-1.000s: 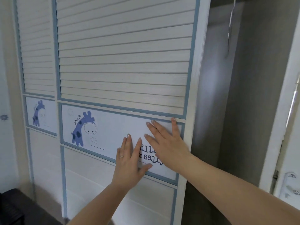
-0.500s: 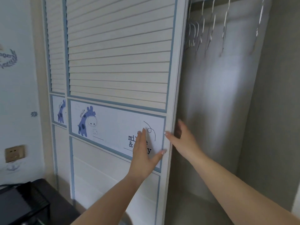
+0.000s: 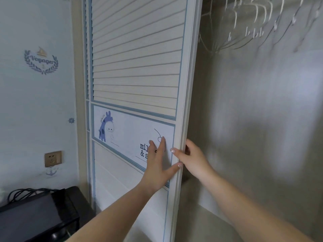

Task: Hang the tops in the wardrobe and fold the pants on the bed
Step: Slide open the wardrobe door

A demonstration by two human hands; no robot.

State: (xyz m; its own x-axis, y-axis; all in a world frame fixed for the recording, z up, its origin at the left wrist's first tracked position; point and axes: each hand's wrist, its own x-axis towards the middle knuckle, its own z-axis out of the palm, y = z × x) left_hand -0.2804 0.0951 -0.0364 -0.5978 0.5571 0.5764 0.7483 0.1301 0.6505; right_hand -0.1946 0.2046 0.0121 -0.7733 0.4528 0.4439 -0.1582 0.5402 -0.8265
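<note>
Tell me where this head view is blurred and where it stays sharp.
Head view: the hangers and the wardrobe interior are smeared by motion blur; the sliding door, left hand and right hand are fairly sharp; wide-angle distortion tilts the door edge.

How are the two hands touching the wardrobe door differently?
The left hand lies flat on the sliding door's front panel, fingers straight; the right hand curls around the door's edge. The left covers the printed lettering; the right reaches partly behind the door. Both touch the same door at about the same height.
</note>
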